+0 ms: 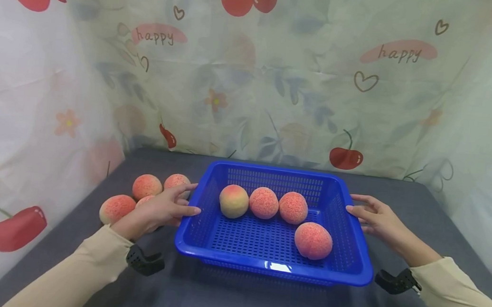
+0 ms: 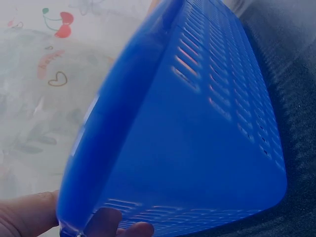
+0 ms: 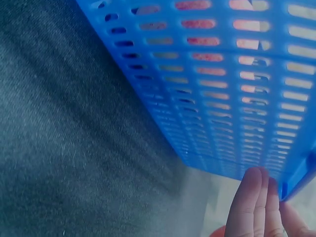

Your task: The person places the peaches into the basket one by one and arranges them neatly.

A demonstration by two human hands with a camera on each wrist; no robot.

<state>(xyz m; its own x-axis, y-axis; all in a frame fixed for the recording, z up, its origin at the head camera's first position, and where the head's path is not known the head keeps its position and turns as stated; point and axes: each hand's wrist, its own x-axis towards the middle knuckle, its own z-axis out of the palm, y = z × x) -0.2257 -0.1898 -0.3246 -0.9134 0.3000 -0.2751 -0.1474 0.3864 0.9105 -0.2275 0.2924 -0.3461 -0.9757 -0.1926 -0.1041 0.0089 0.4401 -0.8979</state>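
A blue plastic basket (image 1: 270,268) with slotted walls is in the middle of the head view, over the dark tabletop. Several peaches lie inside: a yellowish one (image 1: 234,202) at the left, pink ones (image 1: 264,203) beside it and another (image 1: 313,241) nearer the front right. My left hand (image 1: 167,208) grips the basket's left rim; the left wrist view has the thumb and fingertips on opposite sides of that rim. At the right rim, my right hand (image 1: 378,220) holds on with the thumb at the edge and the fingers (image 3: 247,197) along the outer wall.
More peaches (image 1: 118,208) sit on the dark table (image 1: 235,302) to the left, partly hidden behind my left hand. A cherry-printed curtain (image 1: 277,79) surrounds the table at the back and both sides. Each wrist wears a black band (image 1: 145,260).
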